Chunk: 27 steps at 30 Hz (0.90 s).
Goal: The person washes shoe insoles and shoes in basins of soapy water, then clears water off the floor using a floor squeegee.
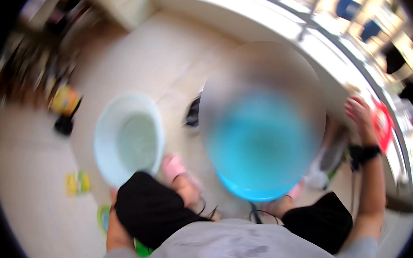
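Blue basin (252, 193): stood on the floor between the feet, its middle blurred out, contents unclear.
Pale tub (104, 141): stood left of the basin with what looked like water inside; probably heavy and apt to slosh, its plastic perhaps slippery when wet, best held at opposite sides of the rim.
Right hand (359, 113): was up beside the window ledge, fingers partly curled; whether it gripped anything could not be told.
Red object (384, 126): sat just beside that hand, likely light.
Left hand (113, 194): showed barely past the black-clad knee (143, 206), near the tub's rim; its grip could not be told.

smooth plastic white basin (104, 138), matt cloth shirt (241, 249)
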Tool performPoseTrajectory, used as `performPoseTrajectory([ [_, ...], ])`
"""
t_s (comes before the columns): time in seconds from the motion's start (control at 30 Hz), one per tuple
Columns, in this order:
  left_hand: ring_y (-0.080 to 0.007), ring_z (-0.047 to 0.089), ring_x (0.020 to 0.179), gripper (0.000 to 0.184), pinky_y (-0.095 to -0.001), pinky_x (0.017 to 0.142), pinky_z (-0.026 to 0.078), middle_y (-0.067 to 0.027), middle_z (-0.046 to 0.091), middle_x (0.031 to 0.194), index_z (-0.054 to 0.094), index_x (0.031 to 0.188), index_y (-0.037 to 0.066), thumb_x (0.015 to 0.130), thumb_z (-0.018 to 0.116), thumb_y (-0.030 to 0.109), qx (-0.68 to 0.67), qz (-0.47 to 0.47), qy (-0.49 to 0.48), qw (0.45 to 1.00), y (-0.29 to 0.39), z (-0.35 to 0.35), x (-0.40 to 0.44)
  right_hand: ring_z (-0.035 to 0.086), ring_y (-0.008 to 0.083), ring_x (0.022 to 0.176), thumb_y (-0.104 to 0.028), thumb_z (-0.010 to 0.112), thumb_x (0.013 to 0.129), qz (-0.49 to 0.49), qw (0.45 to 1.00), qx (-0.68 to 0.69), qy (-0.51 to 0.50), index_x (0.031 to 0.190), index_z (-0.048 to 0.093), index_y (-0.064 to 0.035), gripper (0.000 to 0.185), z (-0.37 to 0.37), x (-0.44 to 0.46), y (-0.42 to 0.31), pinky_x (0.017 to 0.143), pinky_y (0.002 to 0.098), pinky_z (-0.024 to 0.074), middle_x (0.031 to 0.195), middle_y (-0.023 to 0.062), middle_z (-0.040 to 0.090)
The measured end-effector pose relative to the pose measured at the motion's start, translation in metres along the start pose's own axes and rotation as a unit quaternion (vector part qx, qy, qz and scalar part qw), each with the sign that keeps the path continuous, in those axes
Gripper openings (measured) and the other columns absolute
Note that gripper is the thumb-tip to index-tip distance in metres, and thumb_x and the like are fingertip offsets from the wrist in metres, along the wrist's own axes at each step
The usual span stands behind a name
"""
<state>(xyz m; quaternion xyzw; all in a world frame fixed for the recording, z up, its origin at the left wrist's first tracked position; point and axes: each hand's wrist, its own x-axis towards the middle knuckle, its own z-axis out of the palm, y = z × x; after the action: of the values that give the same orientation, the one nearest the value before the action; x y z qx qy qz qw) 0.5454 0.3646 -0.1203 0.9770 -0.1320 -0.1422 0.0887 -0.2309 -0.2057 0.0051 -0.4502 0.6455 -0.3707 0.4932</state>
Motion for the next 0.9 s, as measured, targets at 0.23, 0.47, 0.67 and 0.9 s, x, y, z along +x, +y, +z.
performPoseTrajectory([
  [0.23, -0.0309, 0.06, 0.094, 0.066, -0.038, 0.082, 0.047, -0.0226, 0.061, 0.103, 0.05, 0.108, -0.015, 0.063, 0.079, 0.025, -0.336, -0.09, 0.047, 0.936, -0.033, -0.005, 0.076, 0.061, 0.0175, 0.08, -0.019, 0.052, 0.088, 0.034, 0.912, -0.037, -0.407, 0.11, 0.057, -0.0027, 0.028, 0.282, -0.144, -0.085, 0.071, 0.0305, 0.0504, 0.097, 0.0087, 0.063],
  [0.47, -0.0265, 0.059, 0.086, 0.046, -0.0386, 0.076, 0.048, -0.0151, 0.061, 0.097, 0.051, 0.108, -0.007, 0.073, 0.071, 0.013, -0.361, -0.136, 0.087, 0.918, -0.016, -0.028, 0.126, 0.056, 0.0188, 0.093, -0.016, 0.058, 0.085, 0.144, 0.887, -0.041, -0.437, 0.126, 0.043, -0.0009, 0.046, 0.491, -0.215, 0.027, 0.071, 0.0333, 0.0497, 0.109, 0.0111, 0.057],
  [0.67, -0.0247, 0.059, 0.083, 0.045, -0.0369, 0.074, 0.048, -0.0151, 0.061, 0.096, 0.052, 0.106, -0.008, 0.07, 0.072, 0.011, -0.344, -0.149, 0.052, 0.926, 0.023, -0.07, 0.153, 0.06, 0.0193, 0.082, -0.017, 0.062, 0.082, 0.189, 0.885, 0.043, -0.423, 0.114, 0.047, 0.0037, 0.041, 0.578, -0.217, 0.05, 0.065, 0.031, 0.0508, 0.101, 0.0138, 0.06],
  [0.9, -0.0253, 0.062, 0.071, 0.032, -0.0363, 0.067, 0.051, -0.0151, 0.063, 0.083, 0.06, 0.092, -0.007, 0.068, 0.073, 0.01, -0.36, -0.135, 0.026, 0.923, 0.025, -0.058, 0.161, 0.062, 0.0258, 0.056, -0.009, 0.059, 0.075, 0.028, 0.93, -0.137, -0.34, 0.095, 0.047, 0.0051, 0.027, 0.582, -0.234, 0.087, 0.047, 0.0366, 0.0515, 0.076, 0.0183, 0.061],
])
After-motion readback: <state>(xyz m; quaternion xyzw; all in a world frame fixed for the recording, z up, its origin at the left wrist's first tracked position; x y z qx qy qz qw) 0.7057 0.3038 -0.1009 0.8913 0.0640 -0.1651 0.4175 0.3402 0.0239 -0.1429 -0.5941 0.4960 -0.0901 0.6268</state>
